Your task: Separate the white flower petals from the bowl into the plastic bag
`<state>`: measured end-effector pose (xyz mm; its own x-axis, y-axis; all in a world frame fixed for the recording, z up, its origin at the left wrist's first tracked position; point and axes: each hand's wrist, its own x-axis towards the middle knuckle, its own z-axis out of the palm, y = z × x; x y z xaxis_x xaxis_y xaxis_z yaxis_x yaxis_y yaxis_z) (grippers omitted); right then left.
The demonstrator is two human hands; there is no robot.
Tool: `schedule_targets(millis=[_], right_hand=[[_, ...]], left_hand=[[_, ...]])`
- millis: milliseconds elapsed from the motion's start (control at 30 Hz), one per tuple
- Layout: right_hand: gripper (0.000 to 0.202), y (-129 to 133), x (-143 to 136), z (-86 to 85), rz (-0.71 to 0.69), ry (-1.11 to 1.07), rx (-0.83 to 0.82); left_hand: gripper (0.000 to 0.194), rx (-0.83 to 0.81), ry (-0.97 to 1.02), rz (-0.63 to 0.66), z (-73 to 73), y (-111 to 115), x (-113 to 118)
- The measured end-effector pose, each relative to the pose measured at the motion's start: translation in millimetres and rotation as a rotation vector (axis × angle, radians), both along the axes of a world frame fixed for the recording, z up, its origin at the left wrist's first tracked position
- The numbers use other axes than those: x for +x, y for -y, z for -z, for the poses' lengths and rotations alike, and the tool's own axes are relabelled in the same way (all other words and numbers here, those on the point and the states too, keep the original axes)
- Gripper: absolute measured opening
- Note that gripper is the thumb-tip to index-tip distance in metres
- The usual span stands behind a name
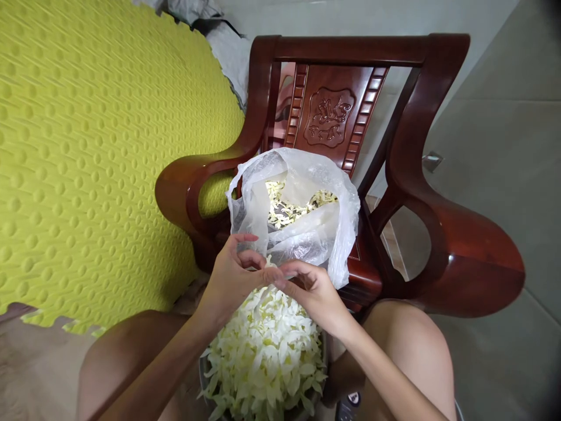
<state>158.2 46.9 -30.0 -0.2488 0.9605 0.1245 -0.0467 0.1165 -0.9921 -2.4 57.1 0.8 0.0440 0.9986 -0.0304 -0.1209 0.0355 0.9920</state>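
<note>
My left hand (pixel 239 270) and my right hand (pixel 313 291) meet at the fingertips over a heap of white flowers (pixel 272 345). A pale flower (pixel 269 261) shows just above the pinched fingers, which hide most of it. Thumb and forefinger of each hand press together at this spot. The heap fills a round metal basin (pixel 325 356) between the knees; only slivers of its rim show. Just beyond the hands, a translucent plastic bag (pixel 344 234) stands wide-mouthed on the chair seat, with small yellowish-white flower pieces (pixel 284 215) inside.
The dark red wooden chair (pixel 473 257) faces me, its broad armrests flanking the bag. A yellow bumpy foam mat (pixel 100 158) stands along the left. A tiled wall (pixel 495 146) rises at the right. Near my right leg lies a dark object with buttons (pixel 348 404), partly hidden.
</note>
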Motion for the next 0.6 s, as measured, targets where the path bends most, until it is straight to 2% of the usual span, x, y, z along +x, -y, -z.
schedule_targets(millis=[133,200,333,400,433,533,600], right_hand=[[0.018,1,9,-4.9,0.043,-0.214,-0.062],[0.015,-2,23,-13.1,0.086,-0.319,-0.069],[0.019,-10,55,-25.0,0.312,-0.410,0.002],[0.022,-11,63,-22.6,0.316,-0.326,-0.008],[0.022,-10,63,-19.3,0.266,-0.244,-0.032],[0.022,-4,58,-6.7,0.060,0.091,-0.072],[0.026,-4,53,-1.1,0.009,0.307,-0.017]], left_hand=[[0.065,-0.085,0.041,0.037,1.8,-5,2],[0.063,-0.103,0.060,-0.011,2.9,-10,-2],[0.055,-0.083,0.015,-0.143,0.0,-18,-19],[0.052,-0.047,-0.039,-0.185,-3.8,-19,-26],[0.051,-0.041,-0.063,-0.184,-5.9,-19,-29],[0.047,-0.072,-0.120,-0.082,-10.9,-16,-32],[0.041,-0.108,-0.174,0.002,-12.3,-14,-32]])
